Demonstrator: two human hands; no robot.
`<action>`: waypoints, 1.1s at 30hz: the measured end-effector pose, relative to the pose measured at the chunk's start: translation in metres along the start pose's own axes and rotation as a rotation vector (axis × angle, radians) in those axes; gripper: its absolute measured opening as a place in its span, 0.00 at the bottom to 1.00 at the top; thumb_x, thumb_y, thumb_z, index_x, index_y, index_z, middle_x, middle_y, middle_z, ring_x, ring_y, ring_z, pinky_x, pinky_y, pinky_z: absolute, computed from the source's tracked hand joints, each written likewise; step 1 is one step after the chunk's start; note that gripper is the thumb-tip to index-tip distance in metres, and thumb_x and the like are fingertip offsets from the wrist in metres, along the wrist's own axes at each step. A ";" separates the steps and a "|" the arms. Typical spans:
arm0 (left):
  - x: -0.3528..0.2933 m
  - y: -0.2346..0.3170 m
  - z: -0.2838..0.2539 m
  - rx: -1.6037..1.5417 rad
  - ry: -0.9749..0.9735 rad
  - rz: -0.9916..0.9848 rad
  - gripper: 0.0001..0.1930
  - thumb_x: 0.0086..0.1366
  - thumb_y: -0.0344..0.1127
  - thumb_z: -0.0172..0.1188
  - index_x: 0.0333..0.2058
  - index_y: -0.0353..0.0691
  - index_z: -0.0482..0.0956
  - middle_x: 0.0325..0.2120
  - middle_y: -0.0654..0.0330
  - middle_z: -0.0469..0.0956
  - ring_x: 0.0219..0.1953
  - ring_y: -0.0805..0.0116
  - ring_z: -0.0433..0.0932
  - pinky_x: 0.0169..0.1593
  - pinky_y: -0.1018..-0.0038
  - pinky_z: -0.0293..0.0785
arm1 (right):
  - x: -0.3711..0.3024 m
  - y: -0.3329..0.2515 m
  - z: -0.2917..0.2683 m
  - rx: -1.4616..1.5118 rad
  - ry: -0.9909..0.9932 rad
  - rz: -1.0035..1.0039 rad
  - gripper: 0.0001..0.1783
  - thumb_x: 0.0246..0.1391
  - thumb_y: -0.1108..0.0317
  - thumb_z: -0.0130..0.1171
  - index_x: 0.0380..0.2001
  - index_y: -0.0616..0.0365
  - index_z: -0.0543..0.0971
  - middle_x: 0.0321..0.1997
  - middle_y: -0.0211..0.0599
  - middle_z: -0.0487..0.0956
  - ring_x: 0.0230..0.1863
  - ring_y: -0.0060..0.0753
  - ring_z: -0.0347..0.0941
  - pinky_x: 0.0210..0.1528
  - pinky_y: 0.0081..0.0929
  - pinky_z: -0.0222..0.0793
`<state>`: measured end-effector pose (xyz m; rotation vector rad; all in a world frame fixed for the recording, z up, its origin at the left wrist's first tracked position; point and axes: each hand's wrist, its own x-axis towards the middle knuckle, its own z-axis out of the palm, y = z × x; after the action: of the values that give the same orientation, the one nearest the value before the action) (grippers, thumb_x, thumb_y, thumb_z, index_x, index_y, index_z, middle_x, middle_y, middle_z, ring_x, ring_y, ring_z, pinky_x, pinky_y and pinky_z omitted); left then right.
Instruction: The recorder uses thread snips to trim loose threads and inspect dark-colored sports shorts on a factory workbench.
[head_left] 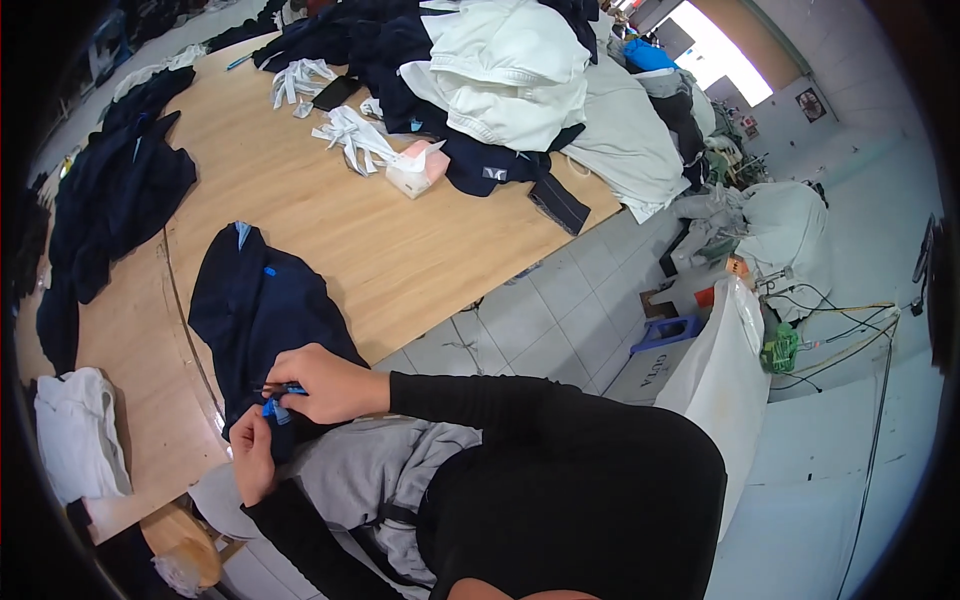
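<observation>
A navy garment lies across the near edge of the table, with small blue patches on it. My left hand is closed at the garment's near end, its fingertips pinching a bright blue tag. Just above it, my right hand is closed around a small dark-and-blue tool that looks like thread snips. Its dark tip points left, close to the tag. My right fingers hide most of the tool, and whether its blades touch the tag I cannot tell.
Navy and white garments are heaped at the table's far side. Nearer lie white strips, a pink box and a dark fabric piece. More navy clothing and a folded white garment lie left. A round wooden stool stands below.
</observation>
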<state>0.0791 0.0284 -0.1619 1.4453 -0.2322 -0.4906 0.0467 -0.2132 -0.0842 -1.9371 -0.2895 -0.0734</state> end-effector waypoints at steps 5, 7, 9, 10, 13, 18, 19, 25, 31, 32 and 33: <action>-0.004 0.024 0.009 -0.027 -0.120 -0.041 0.11 0.79 0.36 0.63 0.38 0.35 0.81 0.34 0.73 0.77 0.38 0.83 0.69 0.46 0.81 0.65 | -0.004 -0.002 0.008 0.010 -0.006 -0.012 0.14 0.52 0.76 0.71 0.43 0.68 0.86 0.42 0.54 0.85 0.45 0.56 0.84 0.47 0.41 0.79; -0.005 0.021 0.003 -0.092 -0.091 -0.068 0.10 0.79 0.36 0.63 0.38 0.35 0.82 0.34 0.72 0.78 0.38 0.83 0.69 0.46 0.81 0.66 | -0.005 -0.001 0.010 0.002 -0.006 -0.020 0.14 0.53 0.76 0.70 0.44 0.68 0.86 0.43 0.54 0.85 0.46 0.57 0.84 0.48 0.41 0.79; -0.006 0.015 -0.001 -0.159 -0.063 -0.095 0.10 0.78 0.36 0.63 0.38 0.35 0.82 0.34 0.72 0.79 0.38 0.83 0.70 0.47 0.81 0.66 | -0.006 -0.002 0.011 -0.008 -0.005 -0.027 0.14 0.54 0.75 0.70 0.44 0.68 0.86 0.43 0.55 0.86 0.46 0.57 0.84 0.48 0.41 0.79; -0.005 0.013 -0.002 -0.149 -0.076 -0.085 0.10 0.78 0.35 0.64 0.38 0.35 0.82 0.34 0.72 0.79 0.38 0.82 0.71 0.47 0.81 0.66 | -0.006 -0.002 0.010 -0.005 -0.013 -0.010 0.14 0.55 0.74 0.70 0.44 0.68 0.86 0.44 0.55 0.86 0.46 0.57 0.84 0.49 0.41 0.79; -0.003 0.013 -0.003 -0.101 -0.108 -0.080 0.09 0.77 0.35 0.64 0.38 0.35 0.83 0.34 0.72 0.79 0.38 0.82 0.71 0.47 0.81 0.67 | -0.007 0.000 0.008 -0.011 -0.022 0.008 0.14 0.55 0.74 0.70 0.44 0.68 0.86 0.43 0.56 0.86 0.46 0.57 0.84 0.49 0.42 0.79; 0.001 0.018 0.001 0.084 -0.079 -0.037 0.09 0.76 0.34 0.65 0.37 0.35 0.82 0.32 0.72 0.77 0.37 0.81 0.70 0.43 0.79 0.66 | -0.006 0.008 0.006 -0.045 -0.031 -0.031 0.13 0.55 0.72 0.69 0.43 0.67 0.86 0.42 0.56 0.86 0.47 0.58 0.85 0.50 0.45 0.80; 0.001 0.019 0.001 0.116 -0.094 -0.023 0.09 0.75 0.34 0.65 0.37 0.35 0.82 0.32 0.72 0.76 0.36 0.80 0.69 0.42 0.79 0.65 | -0.009 0.007 0.006 -0.098 -0.011 -0.051 0.13 0.56 0.71 0.68 0.43 0.66 0.87 0.42 0.56 0.87 0.47 0.58 0.85 0.50 0.45 0.80; -0.007 0.012 0.009 0.051 -0.024 -0.110 0.08 0.74 0.35 0.66 0.35 0.39 0.83 0.28 0.74 0.75 0.31 0.84 0.69 0.36 0.82 0.63 | -0.008 0.013 0.014 0.037 0.023 0.034 0.11 0.56 0.73 0.71 0.42 0.64 0.88 0.41 0.51 0.87 0.44 0.52 0.86 0.49 0.40 0.81; 0.008 0.080 0.068 -0.261 -0.067 -0.006 0.09 0.76 0.38 0.65 0.37 0.39 0.83 0.26 0.75 0.72 0.26 0.84 0.65 0.32 0.82 0.64 | 0.018 -0.011 -0.014 0.138 0.255 -0.040 0.06 0.63 0.75 0.67 0.42 0.63 0.88 0.41 0.43 0.88 0.45 0.34 0.86 0.47 0.31 0.80; 0.012 0.086 0.080 -0.351 -0.045 0.007 0.09 0.77 0.38 0.64 0.38 0.39 0.83 0.27 0.74 0.74 0.27 0.85 0.67 0.33 0.81 0.68 | 0.020 -0.012 -0.025 0.135 0.233 -0.025 0.08 0.68 0.75 0.64 0.45 0.62 0.88 0.46 0.35 0.88 0.48 0.26 0.83 0.53 0.28 0.78; 0.010 0.091 0.089 -0.440 -0.009 0.026 0.09 0.78 0.38 0.63 0.39 0.40 0.84 0.27 0.73 0.75 0.28 0.85 0.70 0.34 0.81 0.71 | 0.022 -0.016 -0.031 0.192 0.237 0.019 0.09 0.69 0.74 0.64 0.47 0.64 0.88 0.46 0.33 0.88 0.49 0.25 0.83 0.53 0.26 0.78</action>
<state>0.0654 -0.0512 -0.0630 1.0103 -0.1387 -0.4921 0.0674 -0.2324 -0.0542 -1.7204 -0.1154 -0.2523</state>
